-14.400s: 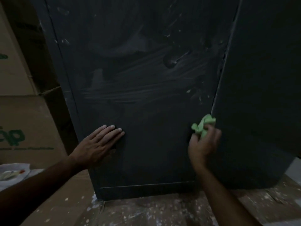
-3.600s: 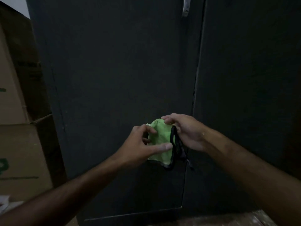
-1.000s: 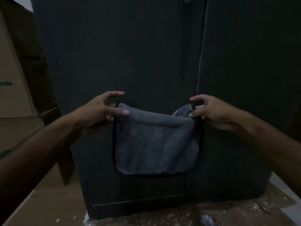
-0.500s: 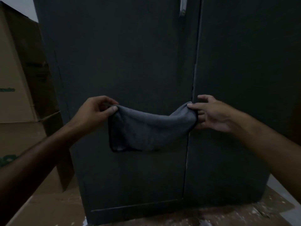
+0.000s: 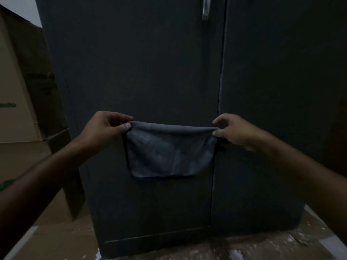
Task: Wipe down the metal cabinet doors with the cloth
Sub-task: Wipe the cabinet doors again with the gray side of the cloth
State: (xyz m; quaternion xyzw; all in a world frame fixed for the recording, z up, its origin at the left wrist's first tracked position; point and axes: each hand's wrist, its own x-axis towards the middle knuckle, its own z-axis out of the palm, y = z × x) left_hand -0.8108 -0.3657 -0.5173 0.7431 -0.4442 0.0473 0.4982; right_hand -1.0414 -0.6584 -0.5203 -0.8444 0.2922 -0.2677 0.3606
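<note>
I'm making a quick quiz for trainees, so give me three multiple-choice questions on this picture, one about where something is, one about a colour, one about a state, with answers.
1. Where is the metal handle?
A. top of the picture, near the door seam
B. bottom edge
C. on the boxes

2. What colour does the cloth show?
A. red
B. grey
C. white

3. How is the cloth held?
A. balled in one hand
B. lying on the floor
C. stretched between both hands

Answers: 1 A, it sits beside the seam up top. 2 B, the face seen is grey. 3 C, the left hand and right hand each pinch a top corner.

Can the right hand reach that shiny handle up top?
Probably yes: nothing stands between the right hand and the handle, but it pinches the cloth and would have to let go.
</note>
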